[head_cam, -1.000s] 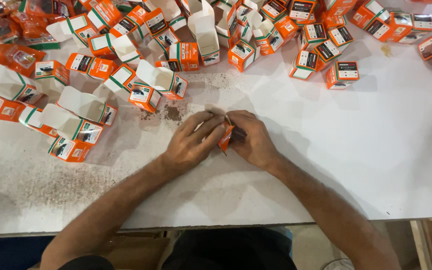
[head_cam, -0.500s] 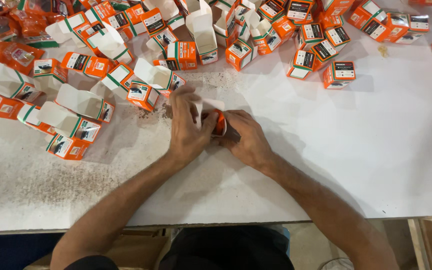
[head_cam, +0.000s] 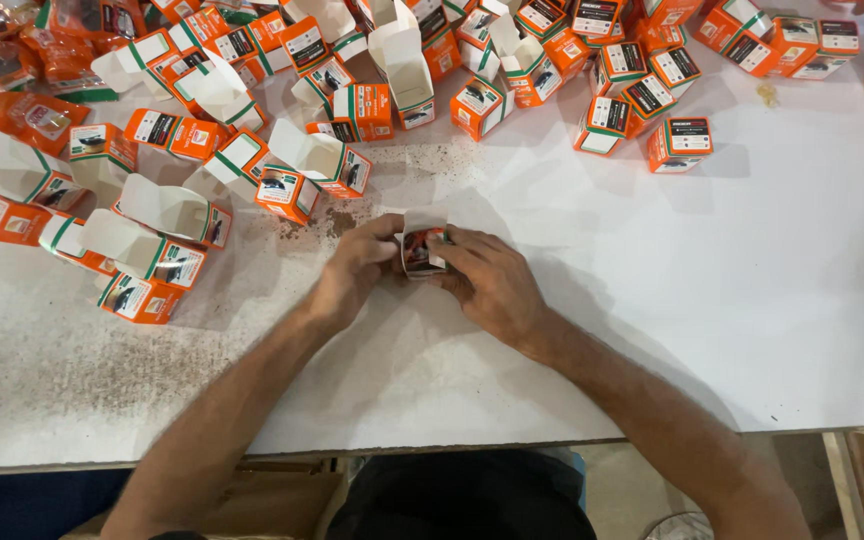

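Small orange carton (head_cam: 420,248), its white flaps standing open at the top, sits pinched between both hands on the white counter (head_cam: 712,300). Left hand (head_cam: 354,270) has its fingers curled in against the carton's left side, thumb up at the flap; right hand (head_cam: 487,280) closes on the right side with its fingertips bent over the open end. Both hands are closed on the carton, not spread. Something dark shows inside the opening, too small to tell what it is.

Just beyond the left hand, and to its left, lie open orange-and-white cartons (head_cam: 302,170) with flaps raised, some on their sides, spread in a loose heap. Beyond the right hand, well apart from it, closed cartons (head_cam: 642,110) lie scattered across the far part of the counter. Dark specks (head_cam: 422,165) dust the counter between the held carton and the heap, and more speckle the counter to the left of the left forearm.
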The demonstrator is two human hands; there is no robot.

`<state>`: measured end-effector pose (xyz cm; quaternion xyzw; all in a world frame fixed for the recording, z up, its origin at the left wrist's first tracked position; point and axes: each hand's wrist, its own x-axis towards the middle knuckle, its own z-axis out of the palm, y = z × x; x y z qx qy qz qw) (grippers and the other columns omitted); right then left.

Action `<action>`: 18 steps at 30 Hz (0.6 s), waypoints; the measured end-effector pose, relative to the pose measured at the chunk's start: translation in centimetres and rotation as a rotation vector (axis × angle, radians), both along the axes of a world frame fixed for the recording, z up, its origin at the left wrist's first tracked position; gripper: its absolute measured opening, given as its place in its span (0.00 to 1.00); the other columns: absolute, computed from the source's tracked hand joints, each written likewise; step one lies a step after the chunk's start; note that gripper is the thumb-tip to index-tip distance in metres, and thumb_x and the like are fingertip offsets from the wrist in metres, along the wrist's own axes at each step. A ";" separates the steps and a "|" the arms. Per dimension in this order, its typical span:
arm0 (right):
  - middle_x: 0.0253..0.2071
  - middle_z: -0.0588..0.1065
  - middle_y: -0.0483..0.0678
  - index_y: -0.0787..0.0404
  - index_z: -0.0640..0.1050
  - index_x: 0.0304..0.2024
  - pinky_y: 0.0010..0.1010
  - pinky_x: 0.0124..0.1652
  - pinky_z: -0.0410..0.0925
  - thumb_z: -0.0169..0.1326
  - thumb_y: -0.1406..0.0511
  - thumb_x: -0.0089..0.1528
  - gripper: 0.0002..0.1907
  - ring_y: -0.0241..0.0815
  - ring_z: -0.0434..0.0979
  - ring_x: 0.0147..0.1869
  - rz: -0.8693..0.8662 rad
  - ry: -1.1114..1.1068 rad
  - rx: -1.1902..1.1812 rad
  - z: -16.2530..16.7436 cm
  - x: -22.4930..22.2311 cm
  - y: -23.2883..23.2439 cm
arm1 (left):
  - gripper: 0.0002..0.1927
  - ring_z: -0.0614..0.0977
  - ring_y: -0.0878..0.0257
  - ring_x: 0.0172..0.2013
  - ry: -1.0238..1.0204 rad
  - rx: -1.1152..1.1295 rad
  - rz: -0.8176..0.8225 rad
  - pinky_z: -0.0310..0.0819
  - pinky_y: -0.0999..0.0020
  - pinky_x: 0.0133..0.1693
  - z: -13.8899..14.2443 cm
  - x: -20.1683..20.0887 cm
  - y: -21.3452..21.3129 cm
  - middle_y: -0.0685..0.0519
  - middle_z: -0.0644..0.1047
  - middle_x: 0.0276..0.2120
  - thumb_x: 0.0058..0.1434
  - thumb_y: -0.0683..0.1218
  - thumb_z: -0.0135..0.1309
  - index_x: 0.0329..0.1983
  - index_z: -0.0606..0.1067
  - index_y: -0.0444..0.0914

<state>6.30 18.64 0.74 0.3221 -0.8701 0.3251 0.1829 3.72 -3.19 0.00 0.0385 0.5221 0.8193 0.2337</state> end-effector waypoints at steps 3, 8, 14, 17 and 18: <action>0.53 0.78 0.59 0.62 0.78 0.52 0.45 0.56 0.72 0.68 0.65 0.56 0.23 0.59 0.78 0.58 0.020 -0.014 -0.005 0.0 -0.2 -0.1 | 0.06 0.79 0.65 0.31 0.024 -0.102 0.032 0.78 0.67 0.36 -0.1 -1.0 -0.6 0.51 0.77 0.32 0.68 0.42 0.54 0.42 0.77 0.34; 0.54 0.78 0.60 0.61 0.78 0.49 0.45 0.54 0.72 0.67 0.67 0.55 0.20 0.60 0.78 0.58 0.047 -0.060 0.006 0.2 -0.3 0.0 | 0.10 0.78 0.52 0.42 0.676 -0.587 0.190 0.74 0.59 0.45 -0.6 -0.7 0.3 0.46 0.79 0.41 0.62 0.39 0.57 0.47 0.78 0.31; 0.53 0.79 0.56 0.62 0.65 0.54 0.40 0.53 0.73 0.65 0.70 0.57 0.28 0.56 0.80 0.60 -0.041 -0.448 -0.135 0.5 0.3 0.4 | 0.23 0.72 0.41 0.66 1.254 -0.649 0.100 0.70 0.53 0.64 0.6 2.1 -0.3 0.41 0.72 0.64 0.60 0.42 0.62 0.57 0.74 0.30; 0.55 0.78 0.59 0.64 0.59 0.57 0.42 0.55 0.71 0.64 0.72 0.56 0.33 0.59 0.78 0.61 0.025 -0.347 -0.141 0.6 0.0 0.6 | 0.22 0.71 0.41 0.68 1.323 -0.739 0.100 0.70 0.52 0.65 1.0 2.5 -0.3 0.40 0.71 0.66 0.60 0.42 0.64 0.56 0.74 0.32; 0.54 0.78 0.59 0.64 0.60 0.57 0.42 0.54 0.72 0.65 0.71 0.57 0.33 0.58 0.79 0.61 0.018 -0.353 -0.133 0.7 -0.1 0.6 | 0.20 0.72 0.42 0.68 1.328 -0.770 0.116 0.71 0.53 0.65 0.9 2.5 -0.3 0.40 0.72 0.66 0.61 0.41 0.63 0.56 0.74 0.33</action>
